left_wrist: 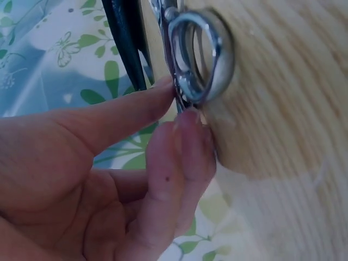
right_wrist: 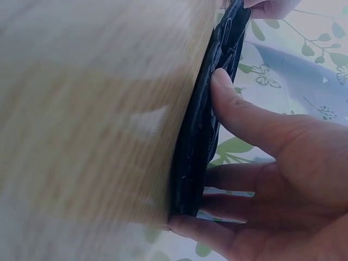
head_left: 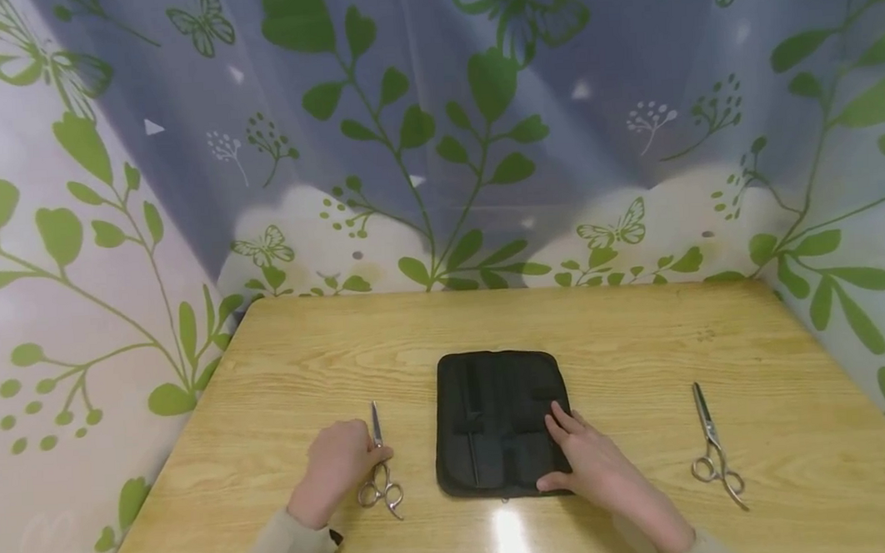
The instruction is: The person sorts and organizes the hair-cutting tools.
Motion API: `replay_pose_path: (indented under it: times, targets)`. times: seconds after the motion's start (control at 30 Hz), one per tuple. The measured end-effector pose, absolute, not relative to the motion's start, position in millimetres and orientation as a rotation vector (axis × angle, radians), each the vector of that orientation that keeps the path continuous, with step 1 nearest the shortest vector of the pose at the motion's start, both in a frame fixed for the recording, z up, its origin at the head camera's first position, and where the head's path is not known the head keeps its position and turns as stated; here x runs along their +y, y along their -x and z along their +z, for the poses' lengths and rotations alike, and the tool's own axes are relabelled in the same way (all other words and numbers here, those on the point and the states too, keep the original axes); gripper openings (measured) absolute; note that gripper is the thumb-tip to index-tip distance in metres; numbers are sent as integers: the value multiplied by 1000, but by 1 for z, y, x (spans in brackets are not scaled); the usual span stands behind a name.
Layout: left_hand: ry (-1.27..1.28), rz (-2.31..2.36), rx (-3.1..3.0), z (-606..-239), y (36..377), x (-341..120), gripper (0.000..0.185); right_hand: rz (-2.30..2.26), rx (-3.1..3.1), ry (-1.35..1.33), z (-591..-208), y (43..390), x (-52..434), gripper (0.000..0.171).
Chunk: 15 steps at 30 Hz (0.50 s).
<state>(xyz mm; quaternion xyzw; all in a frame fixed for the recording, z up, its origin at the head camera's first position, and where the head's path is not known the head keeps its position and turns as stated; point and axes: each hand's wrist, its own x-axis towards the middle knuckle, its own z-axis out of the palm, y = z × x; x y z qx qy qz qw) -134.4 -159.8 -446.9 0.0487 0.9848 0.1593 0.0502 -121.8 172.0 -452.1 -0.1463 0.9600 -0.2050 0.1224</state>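
Observation:
A black fabric case [head_left: 487, 408] lies flat in the middle of a wooden table [head_left: 641, 341]. My right hand [head_left: 564, 450] rests on its near right corner with straight fingers. In the right wrist view the thumb [right_wrist: 228, 92] touches the edge of the case [right_wrist: 198, 141]. Left of the case lies a pair of silver scissors [head_left: 378, 472], blades pointing away. My left hand [head_left: 380, 459] is at their handles. The left wrist view shows thumb and fingertips [left_wrist: 187, 122] pinching the scissors by a finger ring [left_wrist: 217, 54].
A second pair of silver scissors [head_left: 714, 450] lies on the table to the right of the case, away from both hands. White curtains printed with green leaves close in the table at the back and both sides.

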Motion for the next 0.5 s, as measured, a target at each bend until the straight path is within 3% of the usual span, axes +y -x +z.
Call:
replay_pose_path:
  times: [0.37,0.5]
  targets:
    - [-163,556,3006,-448,138,-159,27,-601,2813,434,-452,121,171,90]
    - [-171,527,3021,-447,140,-160,32,-605,2809,426,-452,120,171,90]
